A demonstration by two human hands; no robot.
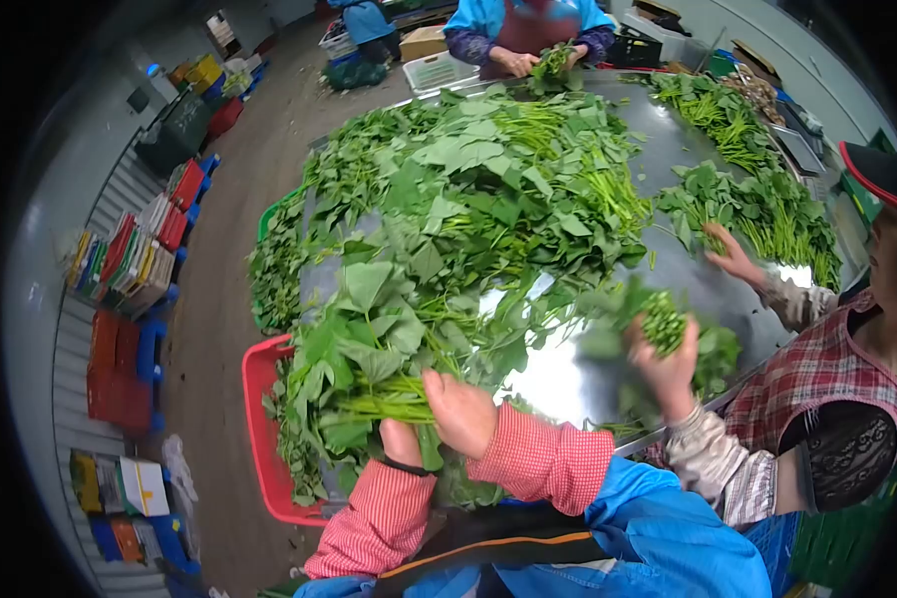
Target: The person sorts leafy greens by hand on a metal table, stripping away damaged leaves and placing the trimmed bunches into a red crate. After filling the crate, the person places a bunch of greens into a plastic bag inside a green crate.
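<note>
Close to my body, a bunch of leafy greens (384, 399) with long pale-green stems lies across my two hands, its broad leaves pointing left and away. My right hand (460, 411) is closed over the stem ends from above. Under the stems, my left hand (401, 444) grips from the near side; leaves and stems hide most of its fingers. Just beyond, a large heap of the same greens (488, 189) covers much of the metal table (658, 169). Left of my hands, a red crate (261, 429) stands against the table with leaves over its rim.
At right, a co-worker in a plaid apron (817, 359) holds a bunch of greens (663, 321) in one hand and touches a pile (767, 214) with the other. Across the table another person (528, 30) handles greens. A green crate (265, 224) sits at the left edge.
</note>
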